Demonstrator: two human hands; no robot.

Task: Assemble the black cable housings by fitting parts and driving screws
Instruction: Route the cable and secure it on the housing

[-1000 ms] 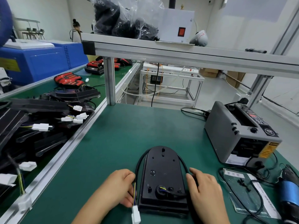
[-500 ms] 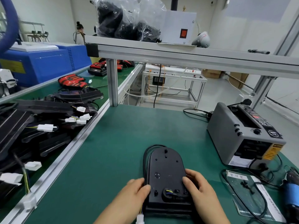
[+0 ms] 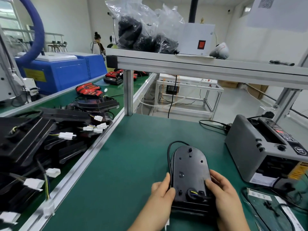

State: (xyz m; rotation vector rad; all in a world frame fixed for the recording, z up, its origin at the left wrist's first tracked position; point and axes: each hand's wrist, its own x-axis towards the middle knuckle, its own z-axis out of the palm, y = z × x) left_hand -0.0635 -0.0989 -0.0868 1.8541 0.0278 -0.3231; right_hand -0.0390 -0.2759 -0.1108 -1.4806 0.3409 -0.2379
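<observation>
A black cable housing, flat with a rounded far end, lies on the green mat near the front edge. A black cable loops round its left side, and coloured wires come out of a hole near its near end. My left hand grips the housing's left edge, thumb on top, with the cable under the fingers. Gripping the right edge is my right hand, its thumb pressed on the top face.
A grey tape dispenser machine stands to the right. A clear bag of small black parts lies at the front right. On the left conveyor is a pile of black housings with white connectors. An aluminium post holds a shelf overhead.
Both hands closed in from beside the housing onto its edges and now grip it. The view has swung a little to the left.
</observation>
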